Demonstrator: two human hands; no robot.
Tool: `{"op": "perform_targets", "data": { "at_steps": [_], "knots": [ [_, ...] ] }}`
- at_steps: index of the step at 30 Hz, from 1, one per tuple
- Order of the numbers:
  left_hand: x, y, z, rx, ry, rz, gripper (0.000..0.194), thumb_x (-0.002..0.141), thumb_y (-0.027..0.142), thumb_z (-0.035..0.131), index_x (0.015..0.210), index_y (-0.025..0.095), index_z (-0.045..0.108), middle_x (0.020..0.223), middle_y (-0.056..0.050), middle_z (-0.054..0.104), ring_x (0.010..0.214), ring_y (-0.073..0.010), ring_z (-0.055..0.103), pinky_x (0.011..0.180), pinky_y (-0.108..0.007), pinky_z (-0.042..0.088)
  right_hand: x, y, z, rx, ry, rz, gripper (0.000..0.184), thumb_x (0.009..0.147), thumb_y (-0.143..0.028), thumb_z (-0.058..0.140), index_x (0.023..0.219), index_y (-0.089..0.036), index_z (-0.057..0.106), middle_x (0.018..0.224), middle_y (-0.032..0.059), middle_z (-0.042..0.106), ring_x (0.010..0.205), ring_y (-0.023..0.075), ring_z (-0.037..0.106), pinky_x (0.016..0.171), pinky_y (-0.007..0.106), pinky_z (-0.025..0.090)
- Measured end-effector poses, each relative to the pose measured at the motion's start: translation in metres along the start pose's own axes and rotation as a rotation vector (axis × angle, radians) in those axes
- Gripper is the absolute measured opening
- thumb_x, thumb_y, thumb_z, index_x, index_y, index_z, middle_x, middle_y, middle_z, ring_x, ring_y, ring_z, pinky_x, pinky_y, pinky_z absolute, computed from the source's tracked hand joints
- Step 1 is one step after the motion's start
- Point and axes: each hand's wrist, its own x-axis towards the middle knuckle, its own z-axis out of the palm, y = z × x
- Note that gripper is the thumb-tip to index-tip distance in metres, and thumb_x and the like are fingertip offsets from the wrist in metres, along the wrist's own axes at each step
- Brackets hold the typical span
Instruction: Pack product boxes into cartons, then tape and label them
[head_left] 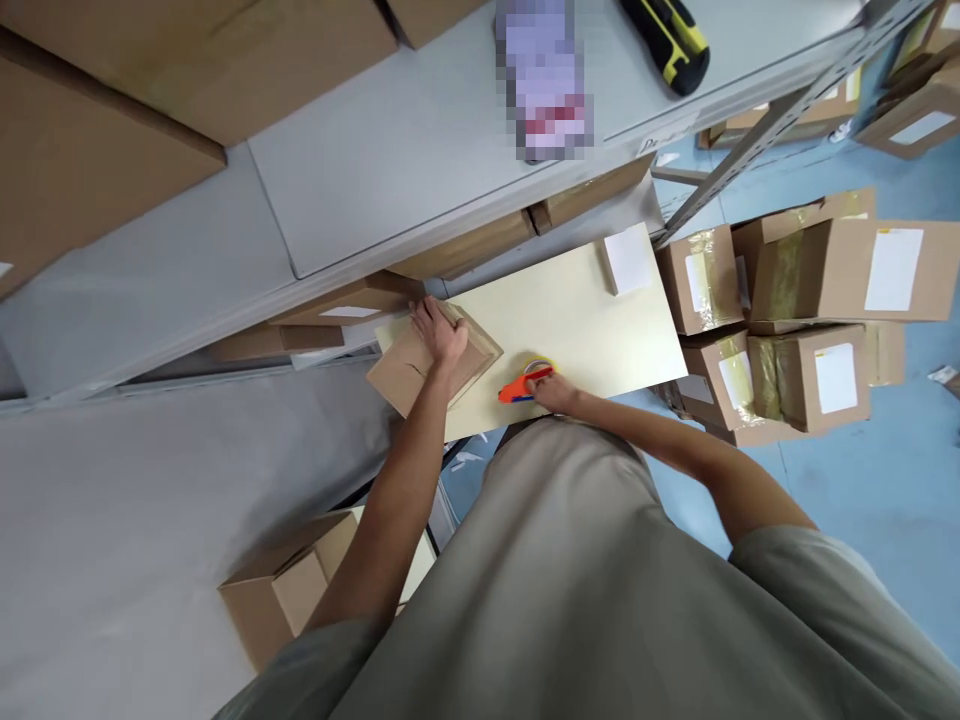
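The left hand (442, 335) lies flat on the upper face of a small carton (399, 374), fingers extended and slightly spread; it presses on the surface without enclosing it. The carton is brown corrugated board with a smooth, matt face, straight creased edges and a short dark mark near its middle. It rests at the left end of the worktop (577, 310), set at an angle to the long edge.

The right hand (555, 390) is closed around the handle of a tape dispenser (513, 391). The dispenser body is orange, apparently plastic, with a blue lower edge; a ring-shaped roll with a yellow rim shows above the fingers. The dispenser is near the front edge of the worktop, to the right of the carton and apart from it.

The worktop is a rectangular, pale cream panel with a smooth, faintly reflective finish. A white rectangular block (630, 262) stands at its far right corner; its material cannot be determined.

Beyond the worktop, a smooth grey shelf (397, 190) carries a black-and-yellow cutter handle (681, 55) with a rounded end. At right, stacked cartons (814, 290) bear glossy, wrinkled tape and flat white labels, above a blue floor (862, 510).
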Motion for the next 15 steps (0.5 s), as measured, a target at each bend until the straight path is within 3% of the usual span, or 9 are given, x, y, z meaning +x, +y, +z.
{"op": "perform_targets", "data": {
  "at_steps": [3, 6, 9, 15],
  "knots": [
    [0.001, 0.003, -0.001, -0.033, -0.011, 0.011, 0.086, 0.095, 0.000, 0.076, 0.168, -0.010, 0.032, 0.187, -0.037, 0.025, 0.181, -0.0424, 0.011, 0.148, -0.061, 0.001, -0.049, 0.057, -0.003, -0.014, 0.001, 0.180, 0.057, 0.107, -0.002, 0.035, 0.161, 0.012, 0.048, 0.129, 0.0381, 0.080, 0.118, 0.0391, 0.082, 0.107, 0.054, 0.057],
    [0.002, 0.004, 0.001, -0.058, -0.009, -0.009, 0.086, 0.095, -0.005, 0.076, 0.168, -0.011, 0.031, 0.188, -0.036, 0.023, 0.180, -0.0406, 0.010, 0.147, -0.060, -0.001, -0.072, 0.089, -0.016, -0.021, 0.040, 0.294, 0.062, 0.110, -0.007, 0.037, 0.167, 0.014, 0.039, 0.133, 0.0401, 0.077, 0.120, 0.0420, 0.081, 0.112, 0.056, 0.051],
    [0.000, 0.004, 0.002, -0.059, -0.025, -0.012, 0.088, 0.095, -0.005, 0.076, 0.169, -0.011, 0.030, 0.189, -0.035, 0.021, 0.181, -0.0391, 0.007, 0.147, -0.058, -0.003, -0.065, 0.094, -0.035, -0.053, 0.069, 0.292, 0.058, 0.112, -0.010, 0.036, 0.166, 0.012, 0.041, 0.133, 0.0388, 0.078, 0.122, 0.0413, 0.079, 0.111, 0.052, 0.048],
    [-0.015, 0.002, 0.010, 0.006, -0.078, 0.081, 0.085, 0.096, -0.004, 0.071, 0.172, -0.008, 0.033, 0.192, -0.028, 0.022, 0.183, -0.0349, 0.000, 0.148, -0.058, -0.003, -0.021, 0.088, -0.071, -0.189, 0.113, 0.201, 0.058, 0.112, -0.006, 0.033, 0.166, 0.013, 0.041, 0.129, 0.0364, 0.080, 0.119, 0.0397, 0.080, 0.108, 0.050, 0.045]
  ]
}}
